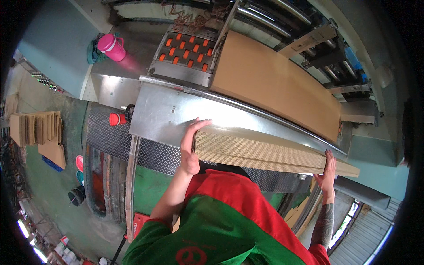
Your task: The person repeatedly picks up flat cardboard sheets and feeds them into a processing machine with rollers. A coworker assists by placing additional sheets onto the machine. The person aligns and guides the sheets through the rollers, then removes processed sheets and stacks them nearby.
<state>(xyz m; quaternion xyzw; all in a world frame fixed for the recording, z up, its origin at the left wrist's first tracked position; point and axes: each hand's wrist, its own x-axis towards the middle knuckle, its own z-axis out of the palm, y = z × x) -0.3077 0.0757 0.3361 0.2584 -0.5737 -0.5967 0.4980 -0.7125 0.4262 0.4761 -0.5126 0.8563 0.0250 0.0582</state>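
A thick stack of brown corrugated cardboard sheets (260,150) stands at the near edge of a shiny metal table (154,106), against my body, its layered edges facing up. My left hand (192,148) presses on the stack's left end, fingers reaching over the far corner and thumb on the near side. Near the other end, my right hand (327,173) lies against the stack with its fingers pointing up along the edge. The stack is held between both hands. Beyond the table, a wide brown cardboard sheet (274,84) lies flat on the machine's feed bed.
Orange rollers (185,51) sit left of the flat sheet. A pink jug (112,47) stands on the machine's left ledge, and a red knob (117,119) juts out below it. Cardboard bundles (37,128) stand on the floor at far left. Metal rollers (265,20) run behind.
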